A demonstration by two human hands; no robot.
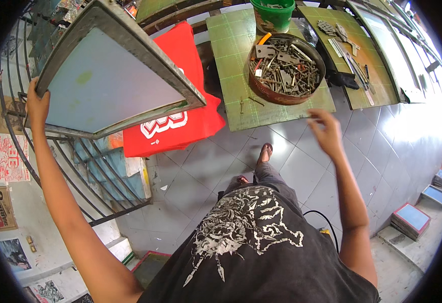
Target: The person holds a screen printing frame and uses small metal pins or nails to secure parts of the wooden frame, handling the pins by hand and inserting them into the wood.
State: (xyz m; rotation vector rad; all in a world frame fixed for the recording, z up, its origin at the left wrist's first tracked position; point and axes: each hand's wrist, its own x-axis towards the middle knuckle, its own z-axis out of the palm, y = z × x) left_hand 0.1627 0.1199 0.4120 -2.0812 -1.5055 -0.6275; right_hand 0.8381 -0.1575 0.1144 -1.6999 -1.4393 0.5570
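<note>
My left hand [38, 103] grips the left edge of a screen-printing frame [109, 81], grey-rimmed with pale mesh and a yellowish smudge, tilted up at the upper left. Under and behind it lies red printed fabric [211, 113] with white lettering. My right hand [323, 125] is in the air with loosely bent, parted fingers, holding nothing, near the lower edge of a green gridded board [226, 76]. On that board sit a round rusty tin [286, 65] heaped with bolts and metal pieces and, behind it, a green bucket [272, 15].
Another board [332, 15] on the right carries metal plates and rulers, beside pale framed screens [385, 50]. A curved black railing [79, 166] runs along the left. Small stacked screens [410, 219] rest on a ledge at lower right. My feet stand on grey tiles [190, 182].
</note>
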